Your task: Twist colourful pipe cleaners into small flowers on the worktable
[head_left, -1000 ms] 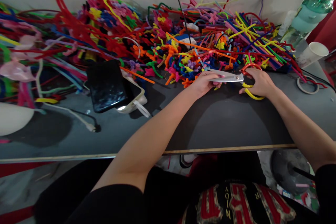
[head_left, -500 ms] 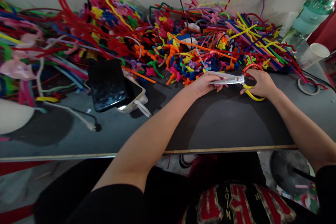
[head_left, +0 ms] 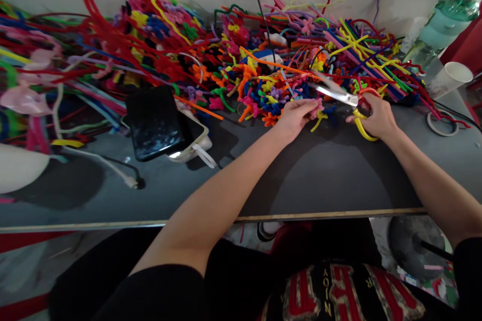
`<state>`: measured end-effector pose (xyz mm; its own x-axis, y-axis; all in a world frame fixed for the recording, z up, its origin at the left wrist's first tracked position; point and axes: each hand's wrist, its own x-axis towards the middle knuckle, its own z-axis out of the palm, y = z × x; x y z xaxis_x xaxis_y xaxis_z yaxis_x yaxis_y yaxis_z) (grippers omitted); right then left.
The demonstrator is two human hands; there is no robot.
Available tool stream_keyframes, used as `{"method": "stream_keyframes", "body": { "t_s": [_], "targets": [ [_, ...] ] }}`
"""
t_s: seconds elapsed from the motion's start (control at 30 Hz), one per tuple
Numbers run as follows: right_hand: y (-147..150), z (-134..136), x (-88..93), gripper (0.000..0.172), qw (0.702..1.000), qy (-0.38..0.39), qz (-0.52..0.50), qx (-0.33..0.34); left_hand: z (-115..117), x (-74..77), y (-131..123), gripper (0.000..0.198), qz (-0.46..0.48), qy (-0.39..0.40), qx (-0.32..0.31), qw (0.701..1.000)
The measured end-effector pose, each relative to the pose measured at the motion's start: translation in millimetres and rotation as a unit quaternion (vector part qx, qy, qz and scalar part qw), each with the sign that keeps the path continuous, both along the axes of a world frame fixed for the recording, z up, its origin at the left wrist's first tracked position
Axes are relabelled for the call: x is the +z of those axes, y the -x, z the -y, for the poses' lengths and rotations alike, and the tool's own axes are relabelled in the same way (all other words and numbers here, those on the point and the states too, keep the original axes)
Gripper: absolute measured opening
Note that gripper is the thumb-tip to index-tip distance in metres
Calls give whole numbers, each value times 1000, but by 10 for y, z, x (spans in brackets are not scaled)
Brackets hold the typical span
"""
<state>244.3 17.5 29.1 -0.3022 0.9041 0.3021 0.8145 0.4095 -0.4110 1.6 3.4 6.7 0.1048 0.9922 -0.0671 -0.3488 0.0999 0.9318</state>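
Note:
My right hand [head_left: 377, 116] is closed around the red and yellow handles of a pair of scissors [head_left: 335, 92]. The silver blades point left over the pile and are a little blurred. Between the pinched fingers of my left hand [head_left: 294, 119] is a small pink pipe-cleaner flower [head_left: 318, 107], partly hidden by the fingertips. A short yellow-green pipe-cleaner piece [head_left: 319, 122] shows just below it. The blades lie above and to the right of the flower, apart from my left fingers. Right behind both hands is a heap of small pipe-cleaner flowers [head_left: 273, 93].
Loose pipe cleaners [head_left: 124, 50] cover the back of the grey table [head_left: 211, 188]. A black phone [head_left: 154, 123] rests on a pale case at left, near a white cable [head_left: 109, 163]. At right are a paper cup [head_left: 450, 80], a green bottle [head_left: 439, 27] and a tape ring [head_left: 442, 124].
The scissors have moved up and right, away from my left fingers, and tilted. The pink flower in my left hand now shows, where the blades were in front of it before.

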Motion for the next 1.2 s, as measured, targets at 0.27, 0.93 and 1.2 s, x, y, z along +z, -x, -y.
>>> {"method": "stream_keyframes", "body": {
  "t_s": [0.27, 0.93, 1.2],
  "targets": [
    [-235, -109, -21, 61, 987, -44, 20, -153, 131, 3, -73, 19, -111, -80, 35, 990],
    [484, 491, 186, 24, 993, -38, -89, 67, 372, 34, -198, 28, -301, -230, 59, 924],
    [435, 464, 199, 20, 989, 26, -114, 89, 394, 57, -185, 17, -332, -277, 62, 900]
  ]
}}
